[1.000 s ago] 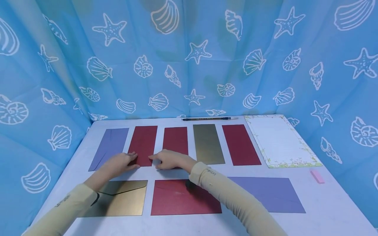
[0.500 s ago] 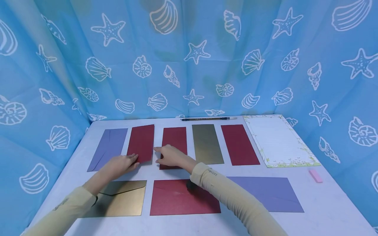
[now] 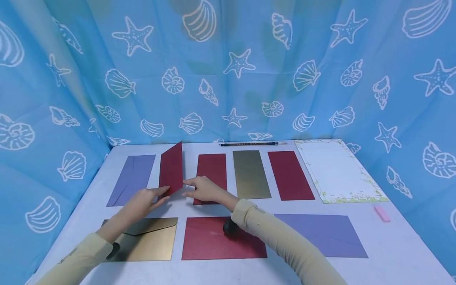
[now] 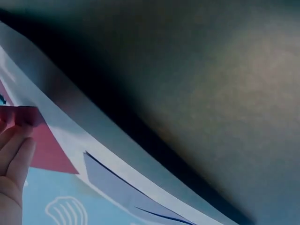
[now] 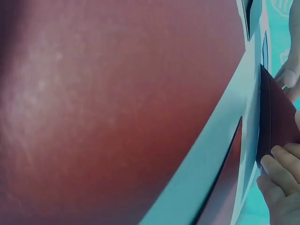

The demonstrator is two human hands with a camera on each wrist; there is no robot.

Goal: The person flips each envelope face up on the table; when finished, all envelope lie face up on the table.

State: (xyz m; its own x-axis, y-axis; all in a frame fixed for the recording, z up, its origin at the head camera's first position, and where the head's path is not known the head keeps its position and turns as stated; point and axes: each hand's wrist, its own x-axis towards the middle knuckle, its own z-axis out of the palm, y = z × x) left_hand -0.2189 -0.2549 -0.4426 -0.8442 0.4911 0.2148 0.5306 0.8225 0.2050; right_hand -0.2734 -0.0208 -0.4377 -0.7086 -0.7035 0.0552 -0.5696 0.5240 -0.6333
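Note:
A dark red envelope point(image 3: 171, 169) at the back left stands tilted, its right edge raised off the table. My left hand point(image 3: 139, 201) has its fingers on the lower end of this envelope, with the thumb below and apart from it. In the left wrist view, its fingers lie extended over the red paper. At the raised right edge, my right hand point(image 3: 204, 189) has its fingertips against the envelope. The right wrist view shows several fingers of it touching the dark underside point(image 5: 265, 122). A purple envelope point(image 3: 132, 179) lies just to the left.
Red point(image 3: 215, 170), gold point(image 3: 251, 174) and another red envelope point(image 3: 291, 174) continue the back row. In front lie gold point(image 3: 156, 244), red point(image 3: 203, 241) and purple point(image 3: 331, 235) ones. A brush point(image 3: 249, 143), lined paper point(image 3: 336, 170) and pink eraser point(image 3: 382, 213) are also out.
The red envelope lay flat a second ago; its right edge has since risen and swung leftward. My right hand has lifted slightly with that edge, while my left fingers stayed near its lower end.

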